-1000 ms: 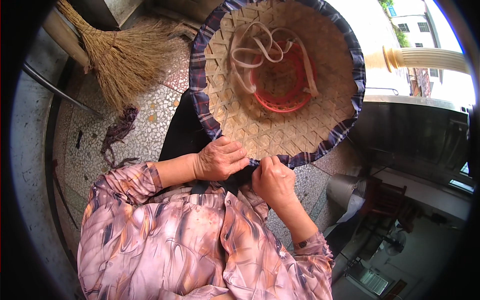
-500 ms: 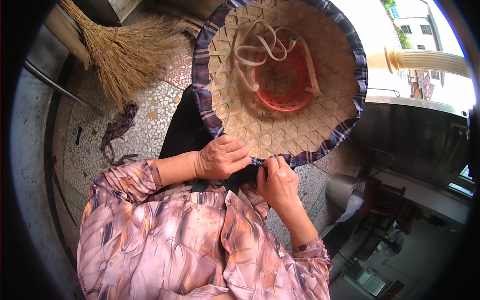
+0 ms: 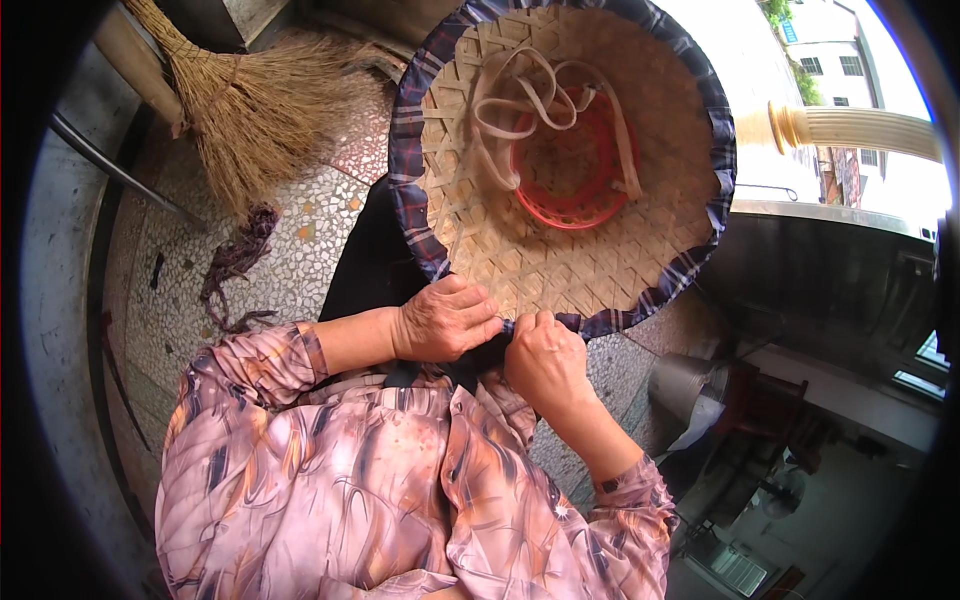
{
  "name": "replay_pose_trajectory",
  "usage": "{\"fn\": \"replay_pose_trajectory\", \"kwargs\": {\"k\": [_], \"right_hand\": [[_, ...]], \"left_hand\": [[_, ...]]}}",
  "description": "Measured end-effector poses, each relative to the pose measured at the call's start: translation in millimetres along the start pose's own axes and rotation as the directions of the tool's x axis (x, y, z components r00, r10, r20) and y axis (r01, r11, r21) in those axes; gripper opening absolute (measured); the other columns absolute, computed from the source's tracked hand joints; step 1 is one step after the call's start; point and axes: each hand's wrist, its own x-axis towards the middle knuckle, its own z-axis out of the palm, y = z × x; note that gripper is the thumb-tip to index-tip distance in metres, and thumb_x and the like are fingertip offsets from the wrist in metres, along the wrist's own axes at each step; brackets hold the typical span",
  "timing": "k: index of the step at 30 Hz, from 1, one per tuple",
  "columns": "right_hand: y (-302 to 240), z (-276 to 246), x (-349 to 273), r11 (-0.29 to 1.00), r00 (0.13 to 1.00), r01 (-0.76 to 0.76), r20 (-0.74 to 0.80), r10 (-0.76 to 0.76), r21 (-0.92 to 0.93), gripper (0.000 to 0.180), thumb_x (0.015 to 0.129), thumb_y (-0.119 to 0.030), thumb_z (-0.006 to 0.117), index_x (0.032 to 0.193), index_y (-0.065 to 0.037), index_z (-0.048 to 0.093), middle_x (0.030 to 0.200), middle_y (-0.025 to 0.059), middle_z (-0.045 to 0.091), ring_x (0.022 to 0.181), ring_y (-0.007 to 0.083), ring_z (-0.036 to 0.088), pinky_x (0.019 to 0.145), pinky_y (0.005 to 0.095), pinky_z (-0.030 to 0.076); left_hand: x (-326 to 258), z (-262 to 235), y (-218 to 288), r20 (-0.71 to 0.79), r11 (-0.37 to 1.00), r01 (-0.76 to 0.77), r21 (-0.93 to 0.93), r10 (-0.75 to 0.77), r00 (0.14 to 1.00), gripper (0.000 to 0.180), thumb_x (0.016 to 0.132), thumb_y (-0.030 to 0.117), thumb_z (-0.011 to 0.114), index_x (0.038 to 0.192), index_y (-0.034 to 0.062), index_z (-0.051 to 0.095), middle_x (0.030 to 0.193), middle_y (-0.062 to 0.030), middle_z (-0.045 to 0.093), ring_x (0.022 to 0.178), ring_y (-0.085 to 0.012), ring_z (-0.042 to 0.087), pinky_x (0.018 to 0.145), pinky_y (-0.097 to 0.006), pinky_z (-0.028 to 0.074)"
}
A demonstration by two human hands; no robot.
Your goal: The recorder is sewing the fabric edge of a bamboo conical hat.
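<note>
In the head view, the straw hat (image 3: 600, 268) had slid slightly toward three o'clock since a second earlier, and the right hand (image 3: 547, 357), its fingers parted a little half a second earlier, had curled in again closer to the left hand (image 3: 447, 318). The hat lay hollow side up at one o'clock, its near edge in the hands. The left hand, at the hat's seven o'clock, pinched the plaid cloth edging (image 3: 409, 190) with fingers bent; the right hand, at six o'clock, had its fingers folded tightly on the same edging, though its thumb could not be made out. A thin stretch of edging showed between them. Inside the crown sat a red plastic ring (image 3: 570, 221), with a white strap (image 3: 625, 152) looped loosely across it. At ten o'clock stood a straw broom (image 3: 235, 125), and at nine o'clock dark, stringy scraps (image 3: 235, 257) lay on the speckled floor (image 3: 310, 210). A grey bucket (image 3: 676, 384) stood at four o'clock, near a dark wooden chair (image 3: 765, 403).
</note>
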Motion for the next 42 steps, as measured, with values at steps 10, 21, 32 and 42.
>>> {"fn": "replay_pose_trajectory", "kwargs": {"k": [10,21,32,42], "right_hand": [[3.7,7.8,-11.3,0.997,0.998,-0.044,-0.043,0.046,0.062,0.047,0.062,-0.029,0.085,0.088,-0.002,0.056,0.086,0.0136,0.062,0.075,0.0274,0.067,0.064,0.0348,0.056],[8.1,14.8,-10.5,0.988,0.975,0.072,-0.219,-0.04,0.137,0.013,0.078,-0.01,0.064,0.081,-0.002,0.056,0.079,0.0162,0.059,0.065,0.0311,0.064,0.056,0.039,0.053],[27.5,-14.3,12.0,0.931,1.0,0.001,0.015,-0.008,0.364,0.015,0.082,-0.016,0.066,0.085,-0.002,0.061,0.086,0.019,0.063,0.074,0.0383,0.066,0.064,0.045,0.054],[22.3,-9.6,45.7,0.984,0.994,0.009,0.105,-0.029,0.178,0.015,0.073,-0.016,0.063,0.069,-0.001,0.067,0.074,0.0213,0.068,0.073,0.0381,0.069,0.064,0.0457,0.055]], "left_hand": [[-0.1,1.3,0.6,-0.014,1.0,-0.001,-0.019,0.0,1.0,0.02,0.075,0.018,0.062,0.09,0.0068,0.068,0.093,-0.0043,0.062,0.089,-0.0186,0.06,0.077,-0.032,0.044],[-0.2,2.1,-1.0,-0.003,1.0,0.0,-0.003,0.0,1.0,0.02,0.074,0.019,0.06,0.089,0.0069,0.067,0.092,-0.0039,0.062,0.09,-0.0185,0.06,0.077,-0.032,0.044],[-1.9,4.2,-2.4,-0.007,1.0,0.002,0.007,-0.001,1.0,0.02,0.074,0.018,0.061,0.089,0.0077,0.069,0.091,-0.0036,0.061,0.089,-0.0187,0.06,0.076,-0.032,0.043],[0.6,-0.7,-1.2,-0.018,1.0,-0.025,0.02,0.025,1.0,0.02,0.073,0.02,0.059,0.087,0.008,0.068,0.088,-0.002,0.059,0.088,-0.0176,0.059,0.075,-0.031,0.044]]}}
